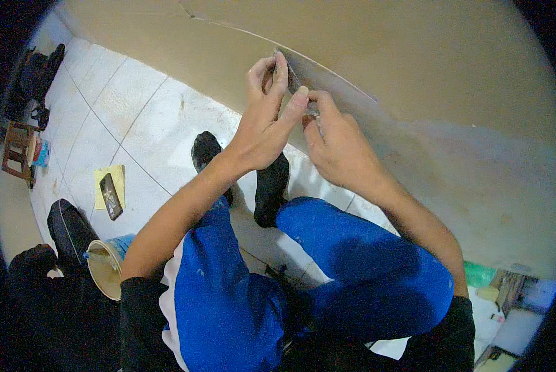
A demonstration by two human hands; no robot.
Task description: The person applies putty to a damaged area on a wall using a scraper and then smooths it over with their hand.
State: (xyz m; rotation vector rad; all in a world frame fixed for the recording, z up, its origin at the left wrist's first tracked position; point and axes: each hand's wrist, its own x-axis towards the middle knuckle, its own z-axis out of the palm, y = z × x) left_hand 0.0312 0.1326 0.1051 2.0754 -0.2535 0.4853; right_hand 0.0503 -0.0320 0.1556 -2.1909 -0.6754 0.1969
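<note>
My left hand (268, 111) and my right hand (343, 146) are raised close together in front of the beige wall (377, 56). Between them a thin, flat, greyish piece (294, 79), like a scraper blade, shows edge-on. The left fingers are curled at its upper end, with the thumb stretched toward the right hand. Its lower end is pinched by the bent fingers of my right hand, which partly hide it. Pale dust or paste coats the fingertips. Behind the hands, a crack-like line (337, 71) slants down the wall above a grey, smeared patch (377, 124).
On the white tiled floor (148, 130), a phone (110, 197) rests on yellow paper (118, 177). A bucket (106, 273) stands left of my knees, beside another person's dark-clad leg (70, 232). A wooden stool (17, 152) is far left; a green item (479, 273) lies lower right.
</note>
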